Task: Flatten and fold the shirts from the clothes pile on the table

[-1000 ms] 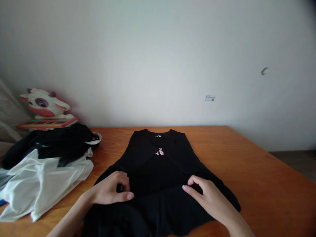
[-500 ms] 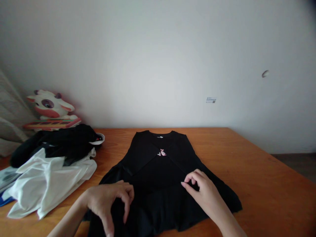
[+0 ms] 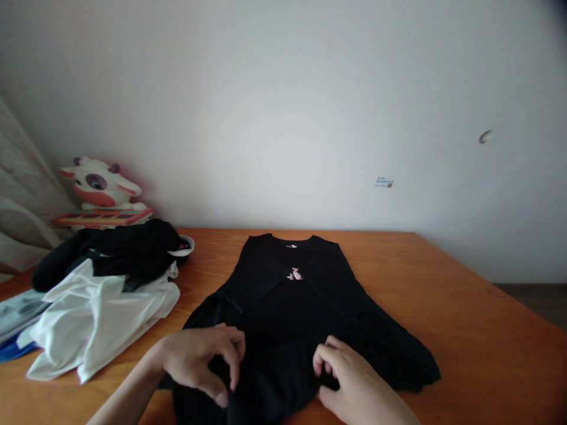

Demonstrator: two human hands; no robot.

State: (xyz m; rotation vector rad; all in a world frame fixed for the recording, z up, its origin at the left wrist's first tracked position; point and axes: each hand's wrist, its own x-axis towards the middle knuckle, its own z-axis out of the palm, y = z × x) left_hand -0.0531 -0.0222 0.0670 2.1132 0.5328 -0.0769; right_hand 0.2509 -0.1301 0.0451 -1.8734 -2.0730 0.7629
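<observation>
A black garment [image 3: 283, 313] lies spread on the wooden table, its neckline toward the wall and its sleeves folded in across the front, below a small pink print. At its lower left, my left hand [image 3: 204, 360] is closed on the dark fabric, thumb and fingers curled together. My right hand [image 3: 343, 375] pinches the bunched lower part of the garment near its middle. The fabric between both hands is rumpled and raised, and its near edge runs out of the picture.
To the left, a white garment [image 3: 101, 319] and a black clothing pile [image 3: 119, 248] lie heaped, with grey and blue cloth beside them. Behind stands a cow-shaped toy keyboard [image 3: 104, 186]. A curtain [image 3: 26, 200] hangs at the far left; a wall backs the wooden table [image 3: 465, 330].
My right hand has moved down and slightly left and now grips the lower fabric. The thumb of my left hand has closed toward its fingers. The view has shifted slightly.
</observation>
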